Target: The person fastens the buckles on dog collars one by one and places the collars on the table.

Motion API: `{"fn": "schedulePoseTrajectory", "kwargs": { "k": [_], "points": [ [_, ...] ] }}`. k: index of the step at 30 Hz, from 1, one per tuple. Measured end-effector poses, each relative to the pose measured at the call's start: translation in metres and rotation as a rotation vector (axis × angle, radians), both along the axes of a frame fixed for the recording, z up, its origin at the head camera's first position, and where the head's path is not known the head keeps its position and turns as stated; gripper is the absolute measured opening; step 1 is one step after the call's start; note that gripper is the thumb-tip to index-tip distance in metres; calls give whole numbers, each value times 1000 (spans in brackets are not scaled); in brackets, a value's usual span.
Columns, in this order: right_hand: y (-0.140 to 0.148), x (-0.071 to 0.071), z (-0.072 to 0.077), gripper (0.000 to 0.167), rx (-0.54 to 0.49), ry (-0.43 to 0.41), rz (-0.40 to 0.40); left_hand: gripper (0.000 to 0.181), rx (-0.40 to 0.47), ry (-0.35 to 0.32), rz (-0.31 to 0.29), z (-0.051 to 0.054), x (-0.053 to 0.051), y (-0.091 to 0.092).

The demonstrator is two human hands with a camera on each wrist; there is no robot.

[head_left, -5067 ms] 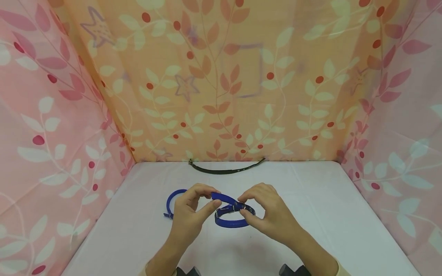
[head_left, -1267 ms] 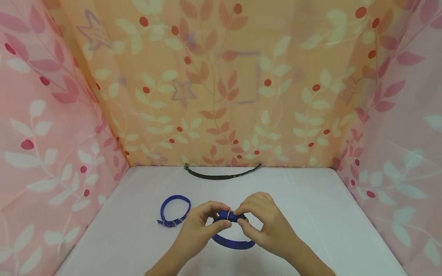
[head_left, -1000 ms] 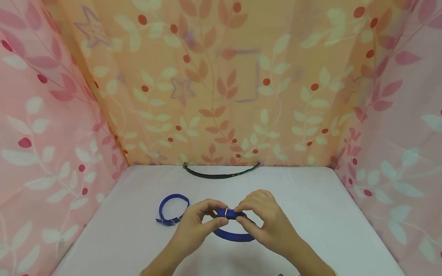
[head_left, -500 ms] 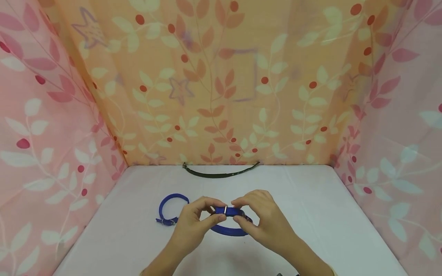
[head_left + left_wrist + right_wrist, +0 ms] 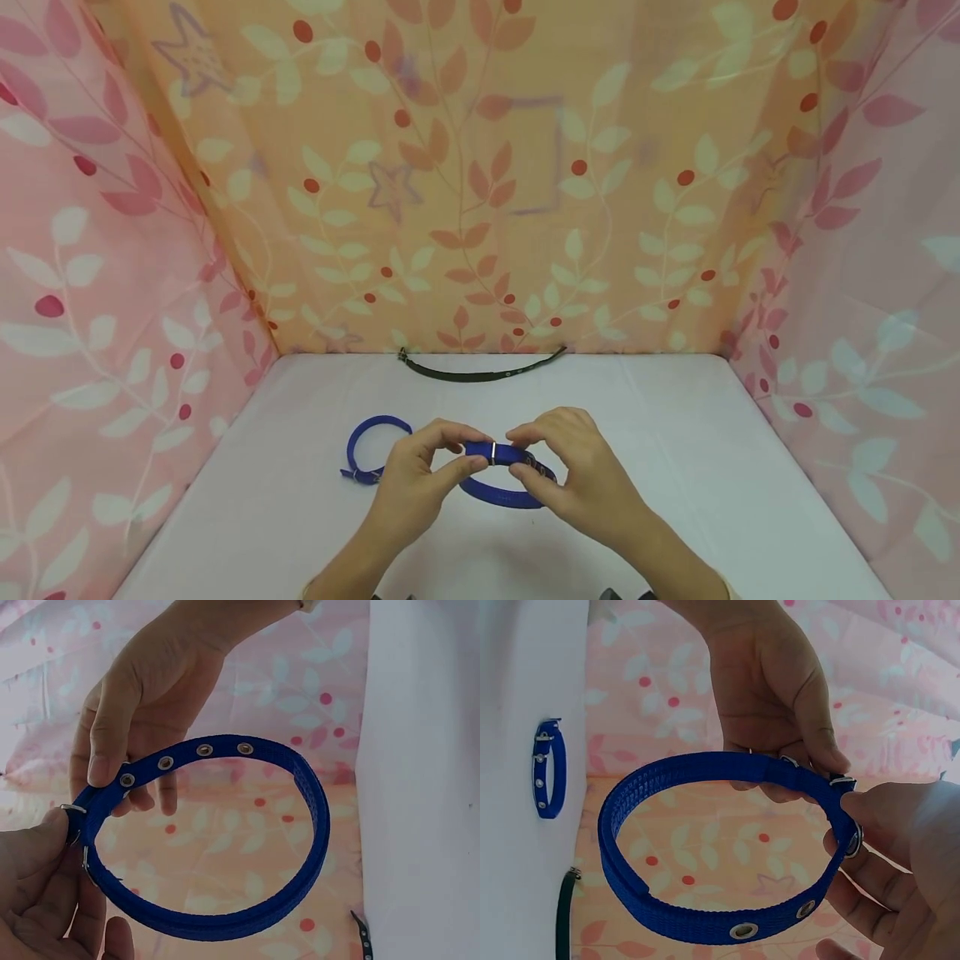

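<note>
A blue collar with metal eyelets is held up as a loop between both hands. The left hand pinches it between thumb and fingers, just left of a narrow metal loop round the band. On the other side, the right hand holds the band by thumb and fingertips. In the left wrist view several eyelets line the collar, and the right thumb rests beside one. The right wrist view shows a metal ring on the collar near the right hand's fingers. Fingers partly hide the buckle area.
A second blue collar, fastened in a ring, lies left of the left hand on the white table. A dark green strap lies along the back edge. Patterned cloth walls stand at the back and both sides.
About five seconds ago the hands were farther apart, with a strap end raised in the left fingers. The hands are closer now, with the metal loop between them. Little has moved since half a second ago.
</note>
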State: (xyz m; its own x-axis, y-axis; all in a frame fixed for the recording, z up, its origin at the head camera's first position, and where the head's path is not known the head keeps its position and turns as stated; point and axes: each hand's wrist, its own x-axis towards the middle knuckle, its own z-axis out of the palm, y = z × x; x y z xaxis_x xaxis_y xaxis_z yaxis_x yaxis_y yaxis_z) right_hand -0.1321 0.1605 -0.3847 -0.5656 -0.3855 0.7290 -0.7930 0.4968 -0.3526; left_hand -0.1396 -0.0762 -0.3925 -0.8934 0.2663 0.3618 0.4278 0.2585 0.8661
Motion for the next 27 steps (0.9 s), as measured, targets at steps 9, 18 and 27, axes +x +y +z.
{"fn": "schedulePoseTrajectory", "kwargs": {
  "k": [9, 18, 27],
  "points": [
    [0, 0, 1, 30, 4, -16, -13, 19, 7, 10, 26, 4, 0, -3],
    [0, -1, 0, 30, -11, -53, -25, 22, 37, 11, 70, 7, 0, -6],
    [2, -1, -1, 29, -36, -111, -54, 23, 156, 52, 92, 14, -3, -16]
  ]
}}
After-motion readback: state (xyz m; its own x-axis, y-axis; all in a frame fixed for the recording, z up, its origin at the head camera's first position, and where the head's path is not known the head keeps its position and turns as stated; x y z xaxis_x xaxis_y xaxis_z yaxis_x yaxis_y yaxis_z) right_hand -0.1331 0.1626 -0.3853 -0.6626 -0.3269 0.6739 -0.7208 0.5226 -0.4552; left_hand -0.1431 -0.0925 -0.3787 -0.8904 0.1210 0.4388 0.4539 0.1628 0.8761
